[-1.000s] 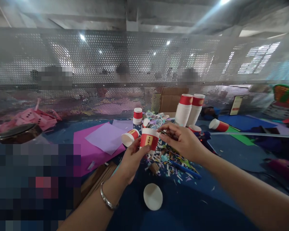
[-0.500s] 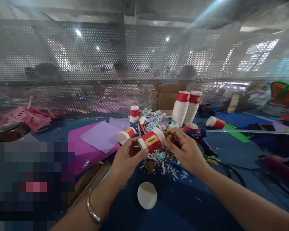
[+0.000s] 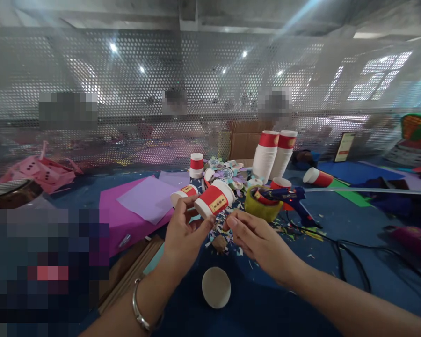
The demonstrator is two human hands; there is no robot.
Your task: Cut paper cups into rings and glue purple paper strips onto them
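Left hand (image 3: 184,229): I gripped the held cup (image 3: 215,199) between thumb and fingers, a silver bracelet (image 3: 139,306) circling my wrist.
Held cup: Tilted above the blue table (image 3: 252,299), it showed a red band and a yellow label with dark lettering.
Right hand (image 3: 249,234): My fingers were curled in with thumb and forefinger together, just beside the held cup; I could not tell whether they pinched anything small.
Glue gun (image 3: 284,194): Dark blue with a red light, it rested across a yellow bowl (image 3: 263,210) beyond my right hand.
Cup stacks (image 3: 265,159): Two tall columns, red at the top, leaned side by side near a cardboard panel (image 3: 247,140).
Lying cups: One (image 3: 184,193) was partly behind my left hand; another (image 3: 317,177) sat by green paper (image 3: 352,195) at right.
Paper scraps (image 3: 228,175): Colorful bits were heaped and scattered beyond my hands.
White round piece (image 3: 216,287): It lay on the table, nearest me.
Sheets: Lilac paper (image 3: 145,199) overlapped magenta paper (image 3: 112,206) at left.
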